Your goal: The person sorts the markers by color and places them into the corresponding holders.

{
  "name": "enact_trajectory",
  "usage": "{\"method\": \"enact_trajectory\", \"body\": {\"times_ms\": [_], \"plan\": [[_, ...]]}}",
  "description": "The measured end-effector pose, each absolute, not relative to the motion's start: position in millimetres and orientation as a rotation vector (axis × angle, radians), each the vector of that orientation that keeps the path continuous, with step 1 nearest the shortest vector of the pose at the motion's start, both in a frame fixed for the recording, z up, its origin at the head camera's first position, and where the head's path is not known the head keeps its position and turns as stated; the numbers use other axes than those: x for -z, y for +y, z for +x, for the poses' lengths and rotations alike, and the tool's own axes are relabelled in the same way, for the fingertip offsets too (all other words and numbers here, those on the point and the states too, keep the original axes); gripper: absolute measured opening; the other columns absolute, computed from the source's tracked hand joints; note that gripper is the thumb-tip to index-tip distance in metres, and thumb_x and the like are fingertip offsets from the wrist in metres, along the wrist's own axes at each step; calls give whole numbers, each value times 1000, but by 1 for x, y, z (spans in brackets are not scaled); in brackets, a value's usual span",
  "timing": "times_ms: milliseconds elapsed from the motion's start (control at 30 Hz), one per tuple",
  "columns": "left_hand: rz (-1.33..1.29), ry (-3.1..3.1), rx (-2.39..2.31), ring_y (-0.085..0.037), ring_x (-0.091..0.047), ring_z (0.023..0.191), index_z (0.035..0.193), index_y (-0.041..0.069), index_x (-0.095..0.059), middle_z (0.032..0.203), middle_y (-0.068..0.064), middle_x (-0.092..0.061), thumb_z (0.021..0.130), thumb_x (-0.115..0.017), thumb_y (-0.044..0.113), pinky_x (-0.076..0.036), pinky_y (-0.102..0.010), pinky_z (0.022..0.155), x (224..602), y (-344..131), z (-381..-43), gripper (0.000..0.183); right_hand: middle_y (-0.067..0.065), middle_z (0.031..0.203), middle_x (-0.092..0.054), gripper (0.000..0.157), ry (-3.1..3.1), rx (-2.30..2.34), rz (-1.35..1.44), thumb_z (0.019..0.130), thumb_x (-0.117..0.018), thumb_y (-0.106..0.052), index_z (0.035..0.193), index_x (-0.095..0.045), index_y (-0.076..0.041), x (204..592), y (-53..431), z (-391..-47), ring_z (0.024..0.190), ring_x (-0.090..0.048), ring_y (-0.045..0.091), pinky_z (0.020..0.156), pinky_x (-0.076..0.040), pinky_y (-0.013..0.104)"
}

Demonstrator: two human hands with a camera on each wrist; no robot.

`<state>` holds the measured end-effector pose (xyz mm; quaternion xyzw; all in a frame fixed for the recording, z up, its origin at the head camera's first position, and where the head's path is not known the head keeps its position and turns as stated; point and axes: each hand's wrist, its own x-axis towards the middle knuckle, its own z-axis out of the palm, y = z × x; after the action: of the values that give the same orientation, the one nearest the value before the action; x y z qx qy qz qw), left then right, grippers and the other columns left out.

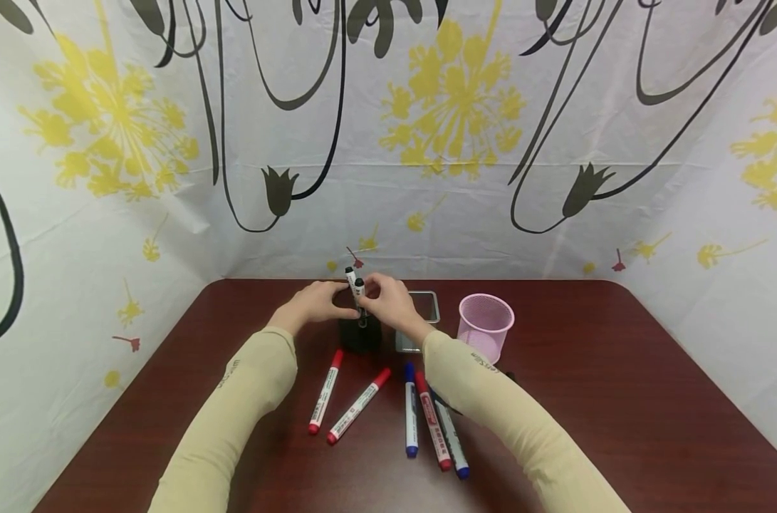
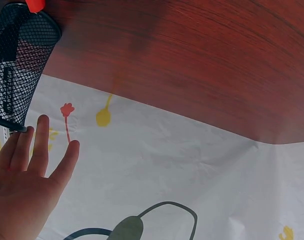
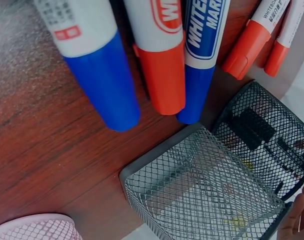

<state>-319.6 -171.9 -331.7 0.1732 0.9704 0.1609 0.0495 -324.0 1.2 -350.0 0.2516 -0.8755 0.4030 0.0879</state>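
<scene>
A black mesh pen cup (image 1: 360,335) stands toward the back of the table, with two black-capped whiteboard markers (image 1: 350,274) upright in it. My right hand (image 1: 393,305) pinches the nearer black-capped marker (image 1: 359,286) near its top, its lower end inside the cup. On the cup's other side is my left hand (image 1: 316,303), thumb stretched toward the rim. The left wrist view shows that left hand (image 2: 32,175) with fairly straight fingers at the rim of the mesh cup (image 2: 22,65); its thumb is hidden there. Only fingertips of the right hand (image 3: 297,215) appear in the right wrist view.
Beside the cup is a grey mesh holder (image 1: 426,303), then a pink mesh cup (image 1: 486,317). Two red markers (image 1: 325,392) lie in front of the black cup. Another red marker (image 1: 433,420) lies between two blue markers (image 1: 411,410), partly under my right sleeve. A patterned cloth (image 1: 388,214) hangs behind.
</scene>
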Motion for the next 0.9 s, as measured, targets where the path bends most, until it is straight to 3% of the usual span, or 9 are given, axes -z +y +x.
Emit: {"method": "enact_trajectory", "body": {"times_ms": [367,900], "plan": [[519,2952,-511,-29,-43,113,134,10,-39,128,-13,-44,76,-62,48,-35,-47,88,333,-173,-319,73,-1,86,-63,22,-2578,-1256,749,81,-63,-17,102,-61,-10,350,5,-323,75,-58,8,61,-46,23],[517,2975,-470,-28,-39,117,133,7,-40,130,-12,-43,75,-61,51,-32,-46,91,332,-172,-321,76,-2,87,-64,24,-2526,-1108,794,78,-65,-18,100,-64,-9,328,41,-323,79,-58,9,67,-44,29]]}}
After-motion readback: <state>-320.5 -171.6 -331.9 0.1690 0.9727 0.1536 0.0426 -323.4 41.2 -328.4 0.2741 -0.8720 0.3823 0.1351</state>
